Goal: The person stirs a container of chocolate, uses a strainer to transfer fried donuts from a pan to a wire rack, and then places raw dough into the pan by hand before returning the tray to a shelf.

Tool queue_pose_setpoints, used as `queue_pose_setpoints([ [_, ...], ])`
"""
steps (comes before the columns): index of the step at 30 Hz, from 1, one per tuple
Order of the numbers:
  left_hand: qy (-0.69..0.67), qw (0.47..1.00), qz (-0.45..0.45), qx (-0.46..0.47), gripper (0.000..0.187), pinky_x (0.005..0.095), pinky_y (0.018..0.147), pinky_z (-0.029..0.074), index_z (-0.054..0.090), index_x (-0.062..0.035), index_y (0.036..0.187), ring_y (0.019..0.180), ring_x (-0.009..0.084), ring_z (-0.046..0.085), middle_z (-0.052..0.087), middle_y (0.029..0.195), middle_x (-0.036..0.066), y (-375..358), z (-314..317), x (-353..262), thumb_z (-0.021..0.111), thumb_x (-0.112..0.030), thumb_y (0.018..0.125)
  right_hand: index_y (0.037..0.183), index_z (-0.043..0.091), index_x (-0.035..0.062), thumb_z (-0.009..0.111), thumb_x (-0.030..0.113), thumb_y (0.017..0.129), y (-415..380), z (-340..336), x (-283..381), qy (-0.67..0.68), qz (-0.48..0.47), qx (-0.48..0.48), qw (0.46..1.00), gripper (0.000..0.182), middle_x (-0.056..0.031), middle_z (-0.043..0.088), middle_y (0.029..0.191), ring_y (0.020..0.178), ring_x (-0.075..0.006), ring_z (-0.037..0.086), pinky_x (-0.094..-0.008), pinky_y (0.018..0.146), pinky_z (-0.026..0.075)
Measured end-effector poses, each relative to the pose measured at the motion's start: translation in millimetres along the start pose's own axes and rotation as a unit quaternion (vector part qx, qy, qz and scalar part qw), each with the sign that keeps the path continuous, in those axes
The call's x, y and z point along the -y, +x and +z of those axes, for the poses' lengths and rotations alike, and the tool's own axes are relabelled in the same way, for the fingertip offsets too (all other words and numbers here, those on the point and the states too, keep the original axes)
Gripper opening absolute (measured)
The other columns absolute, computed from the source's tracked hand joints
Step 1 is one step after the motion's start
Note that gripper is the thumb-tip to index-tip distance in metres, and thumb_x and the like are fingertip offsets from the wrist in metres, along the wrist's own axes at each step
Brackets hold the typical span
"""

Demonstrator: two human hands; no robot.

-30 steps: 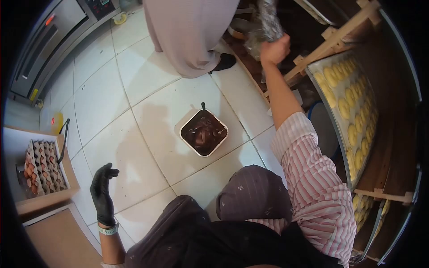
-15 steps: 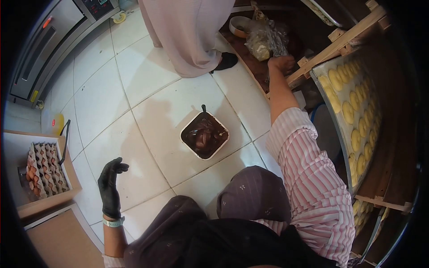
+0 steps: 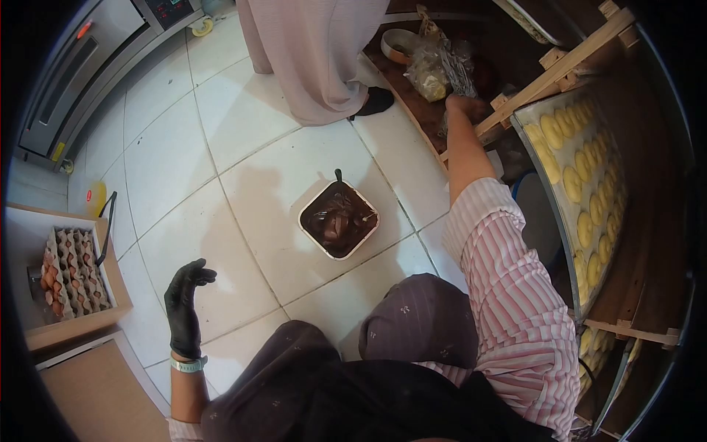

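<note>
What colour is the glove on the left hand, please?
Black, seen in the head view: the glove covers the left hand down to the wrist.

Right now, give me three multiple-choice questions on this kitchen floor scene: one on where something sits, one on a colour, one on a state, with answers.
1. Where is the square tub of dark mix?
A. on the tiled floor
B. on the tray rack
C. inside the oven

2. What colour is the glove on the left hand?
A. white
B. blue
C. black

3. What is the left hand doing?
A. gripping the egg tray
B. hanging open over the floor, holding nothing
C. stirring the tub

Answers:
1 A, the tub rests on the white tiles in front of the knees.
2 C, the glove is black above a pale wristband.
3 B, its fingers curl loosely, touching nothing; the right hand reaches towards the plastic bags.
</note>
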State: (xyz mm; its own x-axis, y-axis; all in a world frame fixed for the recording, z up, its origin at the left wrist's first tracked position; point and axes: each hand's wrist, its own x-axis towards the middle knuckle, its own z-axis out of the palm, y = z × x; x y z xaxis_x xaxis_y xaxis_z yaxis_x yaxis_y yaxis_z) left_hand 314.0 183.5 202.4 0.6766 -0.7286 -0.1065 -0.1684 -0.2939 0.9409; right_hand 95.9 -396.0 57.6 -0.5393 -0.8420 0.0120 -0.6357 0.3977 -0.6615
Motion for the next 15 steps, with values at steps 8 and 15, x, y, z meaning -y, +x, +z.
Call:
queue_pose_setpoints([
  [8,-0.010,1.000,-0.002,-0.011,0.032,0.0288,0.079,0.042,0.057,0.0017,0.109,0.083,0.0148,0.056,0.063,0.088,0.009,-16,-4,6,0.041,-0.022,0.094,0.132,0.009,-0.0063,0.069,0.019,0.068,-11,-1,-2,0.042,-0.033,0.070,0.996,0.092,-0.0256,0.011,0.137,0.129,-0.0397,0.015,-0.0432,0.108,0.016],
  [15,-0.009,1.000,0.001,-0.018,0.034,0.0286,0.079,0.042,0.056,0.0025,0.110,0.083,0.0150,0.056,0.062,0.089,0.009,-22,-3,7,0.041,-0.023,0.094,0.090,0.050,-0.0023,0.059,0.035,0.083,-115,-56,-69,0.235,-0.349,0.162,0.892,0.039,-0.0188,0.052,0.091,0.089,-0.0251,0.052,-0.0383,0.075,0.041],
])
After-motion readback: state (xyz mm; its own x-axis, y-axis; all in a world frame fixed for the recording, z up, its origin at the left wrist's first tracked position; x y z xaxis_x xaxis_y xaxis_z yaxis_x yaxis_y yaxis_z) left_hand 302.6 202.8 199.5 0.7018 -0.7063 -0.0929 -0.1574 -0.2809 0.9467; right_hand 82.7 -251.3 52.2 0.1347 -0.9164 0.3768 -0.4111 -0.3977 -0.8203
